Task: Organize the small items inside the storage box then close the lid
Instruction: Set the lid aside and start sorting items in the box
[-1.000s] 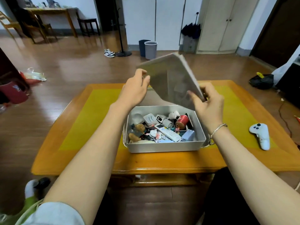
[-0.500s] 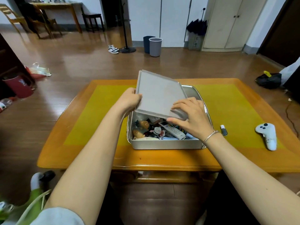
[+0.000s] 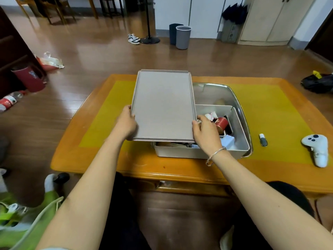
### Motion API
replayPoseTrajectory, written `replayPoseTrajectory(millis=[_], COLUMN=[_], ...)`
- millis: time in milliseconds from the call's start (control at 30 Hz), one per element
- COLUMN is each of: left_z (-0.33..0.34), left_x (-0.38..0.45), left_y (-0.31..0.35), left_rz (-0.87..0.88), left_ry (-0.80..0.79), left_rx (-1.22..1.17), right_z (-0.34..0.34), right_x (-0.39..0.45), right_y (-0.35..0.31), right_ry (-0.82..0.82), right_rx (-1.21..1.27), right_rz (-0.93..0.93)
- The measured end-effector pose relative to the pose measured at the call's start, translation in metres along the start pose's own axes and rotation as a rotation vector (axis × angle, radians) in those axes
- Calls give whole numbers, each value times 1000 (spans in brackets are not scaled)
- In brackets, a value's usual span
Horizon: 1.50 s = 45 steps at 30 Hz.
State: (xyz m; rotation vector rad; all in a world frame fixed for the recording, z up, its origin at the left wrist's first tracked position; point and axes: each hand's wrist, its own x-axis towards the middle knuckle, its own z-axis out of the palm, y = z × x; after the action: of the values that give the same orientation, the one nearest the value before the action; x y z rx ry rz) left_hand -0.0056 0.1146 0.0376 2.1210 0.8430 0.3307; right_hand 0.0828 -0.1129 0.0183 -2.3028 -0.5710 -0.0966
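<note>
**Hands swing the lid flat, but off to the left of the box**

Both hands hold the lid (image 3: 163, 105): my left hand (image 3: 126, 121) grips its left edge near the front corner, fingers curled under, and my right hand (image 3: 204, 131) pinches the right edge with thumb and fingertips. Forearms reach straight in from below, wrists level. A second ago the lid stood tilted up above the box (image 3: 241, 141); half a second ago it was coming down over it. Now it lies nearly flat but shifted left, overhanging the surface (image 3: 93, 127) and covering only the box's left part. Items in the right compartment, a red cup (image 3: 222, 122) among them, stay exposed. I judge closing has begun; the lid needs sliding right to seat. A small bottle (image 3: 263, 140) and a white controller (image 3: 316, 149) lie on the surface right of the box.
</note>
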Motion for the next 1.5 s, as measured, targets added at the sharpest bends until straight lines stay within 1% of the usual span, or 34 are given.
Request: replayPoseTrajectory(millis=[67,133,233,367,500,667,767,1000,1133,1233,1333,1400,1433,1500], left_z=[1,3,0,-13,-32,-53,-56,-41,-30,-26,-21,-15,-8,14], left_x=[4,9,21,40,55,69,73,78,82,87,92,92,92,86], left_y=[-11,-22,-40,-66,-93,-124,-139,-169,-184,-191,-182,-165,-155,-132], left_rz=[-69,-113,-142,-136,-188,-193,-201,-233,-280,-318,-369,-367,-348,-267], left_ry=[92,164,244,300,377,442,427,316,256,255,264,243,221,126], left_rx=[221,289,293,236,218,261,324,384,374,402,522,564,577,621], right_z=[16,32,52,75,85,93,94,93,92,91,90,91,91,92], right_x=[-1,-1,4,14,15,16,14,15,14,13,13,13,12,12], right_y=[-7,-14,-20,-25,-11,-3,-1,-1,-4,-5,-5,-5,-5,-5], right_ry=[17,19,-27,-127,-109,-97,-122,-210,-239,-257,-263,-263,-262,-255], right_rx=[-123,-202,-269,-261,-336,-469,-465,-396,-379,-362,-363,-364,-365,-363], right_rz=[-64,-93,-119,-134,-91,-130,-82,9,32,34,38,40,40,40])
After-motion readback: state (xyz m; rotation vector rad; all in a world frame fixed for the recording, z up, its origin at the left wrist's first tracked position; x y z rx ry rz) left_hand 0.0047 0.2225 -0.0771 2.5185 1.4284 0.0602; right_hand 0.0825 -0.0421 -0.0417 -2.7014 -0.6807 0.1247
